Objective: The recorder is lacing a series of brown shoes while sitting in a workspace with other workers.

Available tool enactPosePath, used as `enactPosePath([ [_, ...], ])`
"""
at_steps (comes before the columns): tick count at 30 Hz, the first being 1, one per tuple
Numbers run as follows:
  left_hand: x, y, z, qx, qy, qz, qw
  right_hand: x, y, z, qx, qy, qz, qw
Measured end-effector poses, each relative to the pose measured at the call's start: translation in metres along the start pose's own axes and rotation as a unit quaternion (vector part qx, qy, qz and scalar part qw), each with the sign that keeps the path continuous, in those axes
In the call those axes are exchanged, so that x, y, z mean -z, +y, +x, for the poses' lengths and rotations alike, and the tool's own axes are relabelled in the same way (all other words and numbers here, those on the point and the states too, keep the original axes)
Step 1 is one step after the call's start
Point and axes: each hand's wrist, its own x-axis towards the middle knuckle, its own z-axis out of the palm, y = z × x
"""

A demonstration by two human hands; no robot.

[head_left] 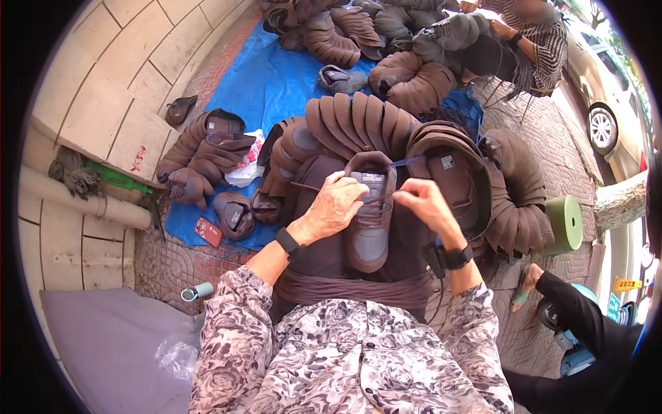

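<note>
Lying far out at nine o'clock, a green-handled mop (103,176) is resting against the pale tiled wall (110,83), with a small red phone-like thing (208,232) sitting on the blue tarp (265,86) just inward of it. Moving toward the centre, stacks of brown shoe uppers (207,148) are fanning out across the tarp around the person's lap.

The left hand (333,208) is curling nearly closed, its fingertips pinching the dark lace (307,186) at the collar of the grey-brown shoe (371,210). That shoe is lying on the dark cloth over the lap, right between the two hands, its long axis running twelve to six o'clock with the toe pointing back toward the person. From the left hand the shoe's tongue is sitting just at three o'clock, touching; from the right hand (426,205) it is sitting at nine o'clock. Both hands are about equally near it.

The right hand is closing finger and thumb on the other lace end (403,163), which is running up toward eleven o'clock.

Farther right, a green roll (567,221) is standing on the brick paving (552,148); another person's striped sleeve (545,45) is showing at one o'clock, beside a parked car (607,96).
</note>
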Motion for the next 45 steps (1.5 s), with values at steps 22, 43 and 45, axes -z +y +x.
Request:
enactPosePath([
  [22, 0.143, -0.092, -0.125, 0.213, -0.146, 0.014, 0.966, 0.209, -0.03, -0.126, -0.109, 0.029, -0.367, 0.923],
  [43, 0.056, -0.088, -0.037, 0.334, 0.2, -0.34, 0.856, -0.001, 0.031, -0.039, -0.029, 0.093, 0.048, 0.994],
  [45, 0.045, -0.077, -0.025, 0.316, 0.176, -0.386, 0.848, -0.012, 0.026, -0.027, -0.036, 0.054, -0.021, 0.998],
])
